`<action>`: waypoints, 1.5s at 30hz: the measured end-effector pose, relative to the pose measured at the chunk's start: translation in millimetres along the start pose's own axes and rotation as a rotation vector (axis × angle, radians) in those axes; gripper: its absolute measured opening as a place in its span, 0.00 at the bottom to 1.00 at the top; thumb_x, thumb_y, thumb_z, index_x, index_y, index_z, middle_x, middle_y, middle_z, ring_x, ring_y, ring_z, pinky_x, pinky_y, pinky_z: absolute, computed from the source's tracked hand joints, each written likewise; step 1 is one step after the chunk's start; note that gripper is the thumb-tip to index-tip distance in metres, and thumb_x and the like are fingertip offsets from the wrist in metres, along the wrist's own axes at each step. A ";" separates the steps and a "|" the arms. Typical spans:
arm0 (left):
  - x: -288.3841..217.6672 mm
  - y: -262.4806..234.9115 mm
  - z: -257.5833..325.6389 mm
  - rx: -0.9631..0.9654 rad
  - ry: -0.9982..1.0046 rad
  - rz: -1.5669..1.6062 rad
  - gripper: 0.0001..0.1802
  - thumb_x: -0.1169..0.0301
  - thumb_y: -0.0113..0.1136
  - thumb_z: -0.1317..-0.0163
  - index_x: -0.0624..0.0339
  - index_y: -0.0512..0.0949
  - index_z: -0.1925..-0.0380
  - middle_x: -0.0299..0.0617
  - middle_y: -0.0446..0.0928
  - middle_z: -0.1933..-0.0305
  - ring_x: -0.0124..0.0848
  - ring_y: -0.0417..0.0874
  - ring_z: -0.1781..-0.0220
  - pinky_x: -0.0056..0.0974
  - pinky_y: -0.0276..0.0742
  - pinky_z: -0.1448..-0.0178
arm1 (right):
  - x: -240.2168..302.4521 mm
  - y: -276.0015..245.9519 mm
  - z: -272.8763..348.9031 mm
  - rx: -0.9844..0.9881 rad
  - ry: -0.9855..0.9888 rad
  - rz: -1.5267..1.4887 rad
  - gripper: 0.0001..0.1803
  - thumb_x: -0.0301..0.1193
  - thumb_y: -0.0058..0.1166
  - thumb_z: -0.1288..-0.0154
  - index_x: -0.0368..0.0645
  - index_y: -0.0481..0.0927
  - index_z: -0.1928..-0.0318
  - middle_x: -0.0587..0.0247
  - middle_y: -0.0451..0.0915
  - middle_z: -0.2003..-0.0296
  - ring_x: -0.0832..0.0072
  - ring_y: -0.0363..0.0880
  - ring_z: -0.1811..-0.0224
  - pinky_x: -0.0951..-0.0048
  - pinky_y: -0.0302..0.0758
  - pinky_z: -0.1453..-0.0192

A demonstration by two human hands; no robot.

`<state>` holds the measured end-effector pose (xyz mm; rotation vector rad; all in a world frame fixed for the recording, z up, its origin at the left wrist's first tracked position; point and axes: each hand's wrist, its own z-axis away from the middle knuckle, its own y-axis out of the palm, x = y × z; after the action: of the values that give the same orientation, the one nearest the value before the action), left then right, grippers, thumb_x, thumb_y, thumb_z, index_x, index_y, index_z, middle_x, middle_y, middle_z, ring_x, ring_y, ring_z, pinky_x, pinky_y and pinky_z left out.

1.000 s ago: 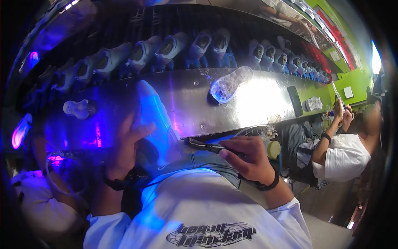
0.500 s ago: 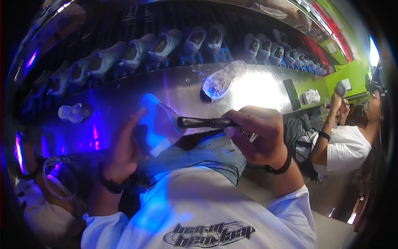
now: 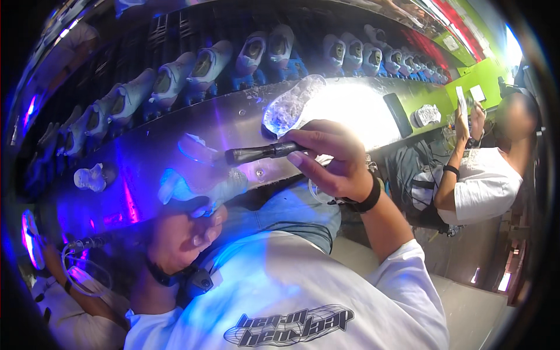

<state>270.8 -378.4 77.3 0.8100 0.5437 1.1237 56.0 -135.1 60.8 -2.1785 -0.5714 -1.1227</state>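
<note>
Across the middle of the frame, slanting from lower left to upper right, a metal worktop [image 3: 224,119] is lit violet at one end and glaring white toward the other. Along its far side, in the upper part of the frame, a long row of pale shoes on blue supports [image 3: 204,65] is ranged. Near the right edge, a person in a white T-shirt [image 3: 487,186] is seen side-on, a thin pale object held in the hands. Left of centre, a pale shoe [image 3: 201,175], blurred and washed in blue light, is held tilted at the near edge of the worktop. At upper centre, a sole-shaped piece [image 3: 291,108] filled with crumpled whitish material is laid on the metal. The pale shoe is supported from below by the left hand [image 3: 182,238], its grip curled against the lower side. At centre, a black-handled brush [image 3: 259,153] is pinched between thumb and fingers in the grip of the right hand [image 3: 335,156]. The brush is pointed leftward at the pale shoe; whether it is touched by the bristles cannot be told. At upper right, a black slab [image 3: 398,116] is placed beside a crumpled white lump [image 3: 427,115].
</note>
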 end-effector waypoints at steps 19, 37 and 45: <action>4.5 6.2 -68.0 0.103 0.236 -0.367 0.28 0.55 0.53 0.25 0.66 0.73 0.35 0.50 0.82 0.41 0.42 0.84 0.39 0.48 0.79 0.32 | 3.0 -6.1 65.4 -0.124 0.468 -0.099 0.12 0.30 0.67 0.31 0.32 0.88 0.56 0.50 0.84 0.72 0.63 0.81 0.74 0.68 0.75 0.68; -119.5 175.0 -482.5 -0.485 0.673 -2.552 0.39 0.50 0.78 0.56 0.56 0.84 0.43 0.55 0.85 0.44 0.52 0.86 0.42 0.50 0.81 0.36 | -28.4 -51.6 128.6 -0.603 0.757 -0.261 0.10 0.26 0.58 0.24 0.30 0.87 0.59 0.69 0.82 0.72 0.85 0.76 0.71 0.80 0.70 0.65; -127.0 165.2 -441.1 -0.522 1.016 -2.474 0.25 0.56 0.67 0.43 0.50 0.86 0.46 0.53 0.84 0.49 0.53 0.85 0.46 0.54 0.81 0.41 | -41.6 -43.9 132.1 -0.655 0.808 -0.291 0.12 0.27 0.59 0.25 0.29 0.88 0.52 0.67 0.84 0.72 0.84 0.77 0.70 0.80 0.70 0.65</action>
<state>-195.3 -335.6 -60.1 -1.0917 1.2854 -0.8555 81.1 -16.4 -19.1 -1.8764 -0.1497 -2.4367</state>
